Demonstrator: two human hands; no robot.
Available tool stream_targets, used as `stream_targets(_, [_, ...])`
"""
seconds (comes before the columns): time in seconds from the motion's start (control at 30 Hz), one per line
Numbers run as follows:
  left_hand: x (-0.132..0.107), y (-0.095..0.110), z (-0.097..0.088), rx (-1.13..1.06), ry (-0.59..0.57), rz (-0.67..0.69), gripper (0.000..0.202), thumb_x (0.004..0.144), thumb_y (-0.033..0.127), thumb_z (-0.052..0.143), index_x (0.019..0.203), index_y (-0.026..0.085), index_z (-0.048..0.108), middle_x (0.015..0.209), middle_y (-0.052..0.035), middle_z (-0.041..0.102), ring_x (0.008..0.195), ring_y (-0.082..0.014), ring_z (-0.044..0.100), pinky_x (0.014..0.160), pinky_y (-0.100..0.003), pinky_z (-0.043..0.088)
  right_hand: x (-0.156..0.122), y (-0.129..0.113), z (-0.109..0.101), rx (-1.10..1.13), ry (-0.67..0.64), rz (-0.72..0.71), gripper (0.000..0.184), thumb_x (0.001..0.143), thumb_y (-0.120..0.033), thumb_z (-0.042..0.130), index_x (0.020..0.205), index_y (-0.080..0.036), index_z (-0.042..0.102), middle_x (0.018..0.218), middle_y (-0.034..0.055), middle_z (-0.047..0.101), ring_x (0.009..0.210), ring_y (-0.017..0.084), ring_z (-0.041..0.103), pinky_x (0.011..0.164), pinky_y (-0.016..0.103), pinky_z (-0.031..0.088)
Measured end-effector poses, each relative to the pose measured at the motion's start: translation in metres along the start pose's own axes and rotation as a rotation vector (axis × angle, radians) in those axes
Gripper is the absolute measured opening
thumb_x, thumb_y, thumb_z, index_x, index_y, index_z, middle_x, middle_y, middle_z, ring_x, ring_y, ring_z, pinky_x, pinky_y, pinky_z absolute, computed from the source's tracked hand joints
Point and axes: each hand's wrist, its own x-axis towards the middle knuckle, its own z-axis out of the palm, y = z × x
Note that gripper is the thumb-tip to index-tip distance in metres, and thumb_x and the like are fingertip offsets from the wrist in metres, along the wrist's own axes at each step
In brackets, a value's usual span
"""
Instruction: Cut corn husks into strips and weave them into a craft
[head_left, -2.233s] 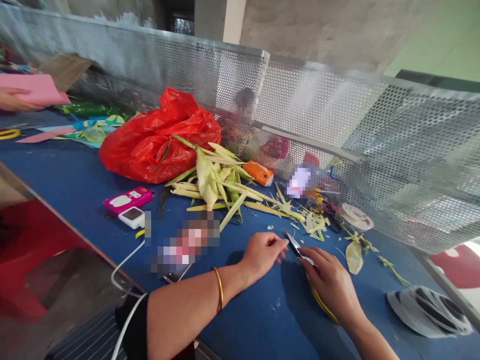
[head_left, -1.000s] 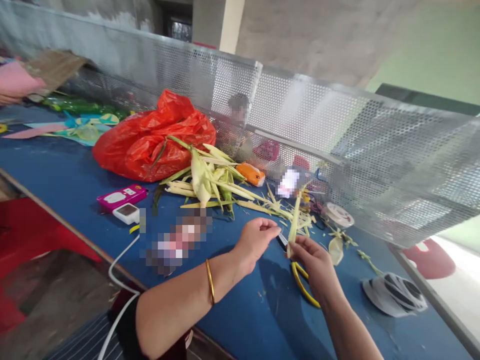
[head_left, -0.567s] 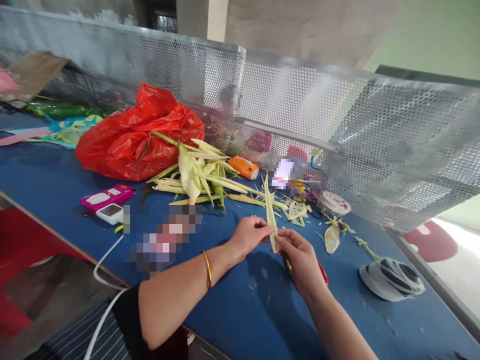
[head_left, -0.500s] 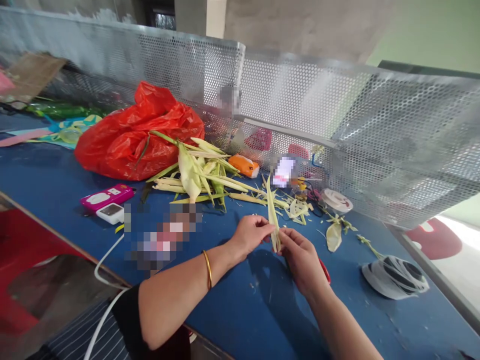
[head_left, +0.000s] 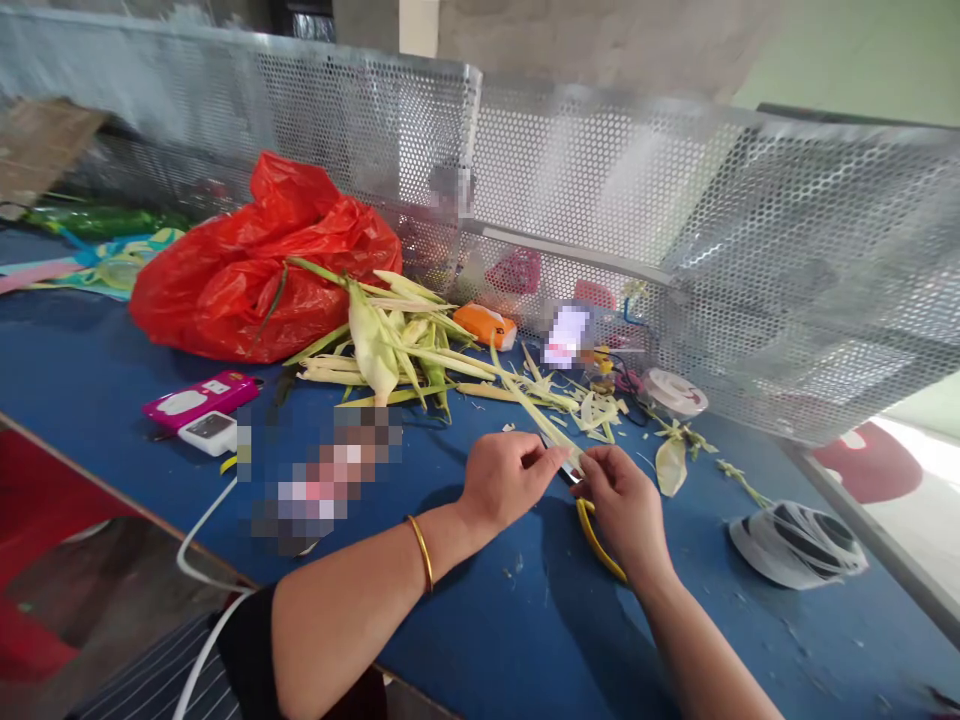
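Over the blue table (head_left: 487, 640), my left hand (head_left: 504, 477) and my right hand (head_left: 624, 505) meet and both pinch the near end of a long pale-green leaf strip (head_left: 529, 404). The strip slants up and to the left, away from my fingers. Under my right hand lie scissors (head_left: 596, 537) with yellow handles; their blade tip shows between my hands. I cannot tell whether my right hand also grips them. A gold bangle sits on my left wrist.
A pile of leaf strips (head_left: 397, 345) lies beyond my hands, beside a red plastic bag (head_left: 255, 265). A pink device (head_left: 199, 395), an orange object (head_left: 486, 325), a tape roll (head_left: 673, 391) and a striped bundle (head_left: 799, 543) sit around. A perforated metal screen (head_left: 675, 220) borders the table's far side.
My right hand picked up a leaf strip and brought it to my left hand. The strip stood upright and now leans to the left.
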Motion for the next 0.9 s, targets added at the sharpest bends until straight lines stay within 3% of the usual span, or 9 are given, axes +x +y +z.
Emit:
stream_targets(0.07, [0.0, 0.001, -0.005, 0.17, 0.083, 0.278, 0.035, 0.089, 0.044, 0.055, 0.071, 0.018, 0.068, 0.072, -0.0056, 0.069, 0.077, -0.0189, 0.062, 0.078, -0.032, 0.043, 0.001, -0.002, -0.008, -0.249, 0.006, -0.152, 0.022, 0.088, -0.042, 0.048, 0.082, -0.023, 0.058, 0.068, 0.0005, 0.065, 0.063, 0.02, 0.065, 0.061, 0.029, 0.044])
stream_targets(0.13, [0.003, -0.001, -0.009, 0.274, 0.019, 0.373, 0.022, 0.088, 0.036, 0.059, 0.096, 0.02, 0.072, 0.097, -0.0068, 0.073, 0.097, -0.0219, 0.062, 0.089, -0.035, 0.04, 0.001, -0.004, -0.013, -0.386, -0.029, -0.282, 0.022, 0.09, -0.039, 0.045, 0.085, -0.024, 0.06, 0.074, 0.0018, 0.068, 0.067, 0.019, 0.065, 0.062, 0.028, 0.043])
stream_targets(0.27, [0.012, -0.007, -0.01, 0.286, -0.293, 0.097, 0.019, 0.085, 0.037, 0.061, 0.079, 0.023, 0.073, 0.072, -0.0012, 0.071, 0.075, -0.0181, 0.063, 0.069, -0.027, 0.04, 0.002, -0.007, -0.017, -0.406, -0.041, -0.353, 0.025, 0.093, -0.04, 0.042, 0.088, -0.024, 0.061, 0.079, 0.0022, 0.07, 0.07, 0.018, 0.064, 0.064, 0.027, 0.043])
stream_targets(0.33, [0.015, -0.01, -0.008, 0.186, -0.348, -0.043, 0.021, 0.085, 0.033, 0.058, 0.073, 0.022, 0.071, 0.064, 0.0009, 0.067, 0.063, -0.0149, 0.06, 0.059, -0.024, 0.037, 0.004, -0.008, -0.022, -0.427, -0.046, -0.31, 0.028, 0.094, -0.041, 0.041, 0.093, -0.024, 0.063, 0.08, 0.0024, 0.07, 0.071, 0.019, 0.065, 0.064, 0.027, 0.043])
stream_targets(0.47, [0.02, -0.018, -0.005, -0.084, -0.255, -0.327, 0.023, 0.082, 0.031, 0.058, 0.064, 0.018, 0.065, 0.055, 0.0017, 0.06, 0.043, -0.0095, 0.047, 0.047, -0.023, 0.031, 0.005, -0.005, -0.039, -0.821, -0.2, -0.165, 0.023, 0.087, -0.03, 0.053, 0.106, -0.021, 0.063, 0.098, 0.0078, 0.071, 0.08, 0.022, 0.067, 0.064, 0.03, 0.041])
stream_targets(0.53, [0.022, -0.021, -0.004, -0.263, -0.202, -0.432, 0.02, 0.081, 0.029, 0.057, 0.067, 0.016, 0.064, 0.056, 0.0022, 0.058, 0.04, -0.007, 0.041, 0.044, -0.022, 0.029, 0.003, -0.003, -0.042, -1.043, -0.346, -0.103, 0.034, 0.077, -0.018, 0.058, 0.111, -0.019, 0.062, 0.101, 0.0105, 0.07, 0.085, 0.025, 0.067, 0.064, 0.03, 0.039])
stream_targets(0.63, [0.025, -0.025, -0.003, -0.443, -0.148, -0.531, 0.016, 0.081, 0.026, 0.058, 0.068, 0.015, 0.061, 0.057, 0.0029, 0.056, 0.039, -0.0045, 0.037, 0.041, -0.02, 0.024, 0.0, 0.001, -0.037, -1.18, -0.41, -0.107, 0.049, 0.074, -0.006, 0.053, 0.121, -0.016, 0.058, 0.1, 0.0135, 0.068, 0.09, 0.028, 0.068, 0.065, 0.031, 0.038])
stream_targets(0.8, [0.027, -0.027, -0.004, -0.496, -0.109, -0.579, 0.014, 0.08, 0.024, 0.061, 0.07, 0.015, 0.061, 0.056, 0.0026, 0.057, 0.039, -0.0035, 0.038, 0.04, -0.018, 0.022, 0.008, 0.005, -0.031, -1.118, -0.38, -0.106, 0.054, 0.077, -0.011, 0.05, 0.13, -0.021, 0.056, 0.099, 0.0136, 0.069, 0.083, 0.028, 0.068, 0.063, 0.032, 0.038])
stream_targets(0.9, [0.029, -0.027, -0.006, -0.534, -0.096, -0.61, 0.014, 0.079, 0.024, 0.062, 0.071, 0.013, 0.064, 0.056, 0.0025, 0.055, 0.04, -0.0039, 0.039, 0.039, -0.019, 0.019, 0.015, 0.009, -0.034, -0.788, -0.307, -0.069, 0.051, 0.078, -0.02, 0.054, 0.129, -0.022, 0.059, 0.094, 0.0094, 0.071, 0.084, 0.027, 0.067, 0.066, 0.032, 0.041])
